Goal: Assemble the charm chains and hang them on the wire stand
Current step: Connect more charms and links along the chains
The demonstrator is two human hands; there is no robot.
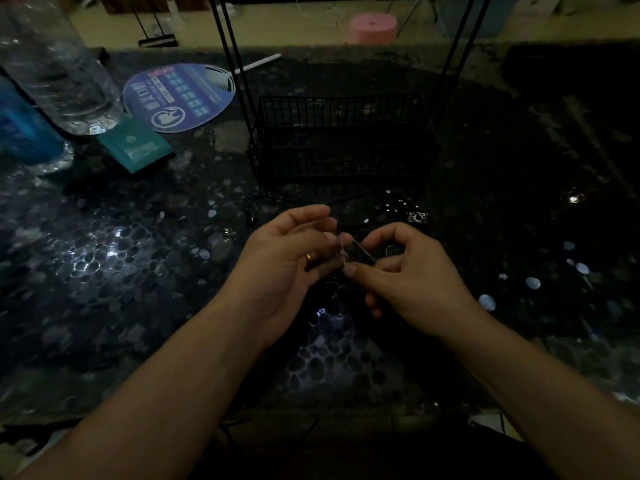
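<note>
A thin silver charm chain [343,247] stretches between my two hands above the dark speckled table. My left hand [287,258], with a gold ring on one finger, pinches the chain's upper end at its fingertips. My right hand [408,275] pinches the chain's lower part between thumb and forefinger. The black wire stand [341,140] with a basket base and tall upright rods rises just beyond my hands. Small loose charms and chain parts [401,207] lie on the table in front of the stand. The dim light hides the chain's details.
A clear plastic bottle [59,64] and a blue bottle [20,126] stand at the far left. A teal packet [136,145] and a round blue paper fan [180,97] lie beside them. A pink stool [372,27] is on the floor beyond the table.
</note>
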